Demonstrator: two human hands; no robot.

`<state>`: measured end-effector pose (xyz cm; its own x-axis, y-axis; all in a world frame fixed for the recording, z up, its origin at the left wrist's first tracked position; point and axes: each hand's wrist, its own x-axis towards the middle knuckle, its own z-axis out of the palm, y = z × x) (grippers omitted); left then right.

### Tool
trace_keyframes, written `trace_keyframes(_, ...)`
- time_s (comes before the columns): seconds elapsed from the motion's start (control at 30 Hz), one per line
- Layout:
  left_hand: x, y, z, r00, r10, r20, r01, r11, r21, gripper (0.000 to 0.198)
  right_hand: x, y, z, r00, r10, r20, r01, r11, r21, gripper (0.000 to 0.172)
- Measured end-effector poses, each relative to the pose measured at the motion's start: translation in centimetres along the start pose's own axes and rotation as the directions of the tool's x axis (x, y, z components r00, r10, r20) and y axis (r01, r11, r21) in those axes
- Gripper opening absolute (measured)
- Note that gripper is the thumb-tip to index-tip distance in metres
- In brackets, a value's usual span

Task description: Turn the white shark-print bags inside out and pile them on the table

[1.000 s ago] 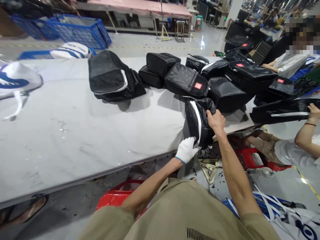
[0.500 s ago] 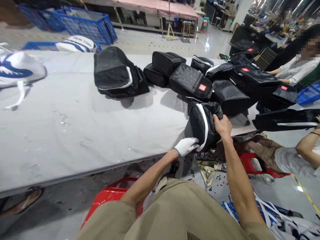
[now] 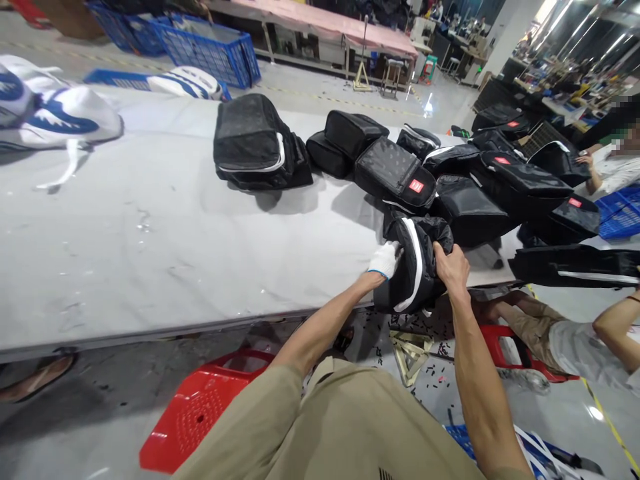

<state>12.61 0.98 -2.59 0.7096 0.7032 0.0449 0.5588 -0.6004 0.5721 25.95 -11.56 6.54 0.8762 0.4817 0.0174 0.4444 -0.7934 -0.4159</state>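
Observation:
A black bag with a white stripe hangs over the near edge of the grey table. My left hand, in a white glove, grips its left side. On the right side my bare right hand is closed on the bag's crumpled top. A pile of similar black bags, some with red labels, lies just behind it. One larger black bag lies apart, farther left on the table.
A red plastic stool stands on the floor below me. Another red stool holds a seated person at the right. A second person sits at the far right. White and blue bags lie at the table's left; blue crates stand behind.
My gloved left hand has slid up the bag's left side. My right hand has shifted lower on the bag, and the view has swung to the right.

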Motion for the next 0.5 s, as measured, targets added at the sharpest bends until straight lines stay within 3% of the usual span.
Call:
trace_keyframes(0.1, -0.4, 0.0, -0.8, 0.998, 0.052, 0.025, -0.053, 0.997, 0.057, 0.033, 0.2, 0.5, -0.3, 1.000, 0.004, -0.006, -0.004, 1.000, -0.009, 0.058)
trace_keyframes(0.2, -1.2, -1.2, -3.2, 0.991, 0.133, 0.026, -0.136, 0.972, 0.194, 0.033, 0.8, 0.9, -0.8, 1.000, 0.023, -0.013, -0.024, 1.000, -0.019, 0.055)
trace_keyframes(0.3, -1.9, -2.7, -6.1, 0.956, 0.284, 0.076, -0.290, 0.870, 0.398, 0.031, 1.4, 1.1, -0.9, 1.000, 0.016, -0.007, -0.016, 1.000, -0.026, 0.052)
trace_keyframes(0.37, -2.1, -3.4, -7.6, 0.939, 0.324, 0.111, -0.337, 0.816, 0.470, 0.031, 1.6, 1.1, -0.7, 1.000, -0.006, 0.004, 0.007, 0.999, -0.035, 0.052)
trace_keyframes(0.5, -2.6, -4.1, -8.8, 0.917, 0.379, 0.123, -0.386, 0.770, 0.508, 0.029, 1.9, 1.6, -0.5, 0.999, -0.036, 0.020, 0.037, 0.998, -0.042, 0.053)
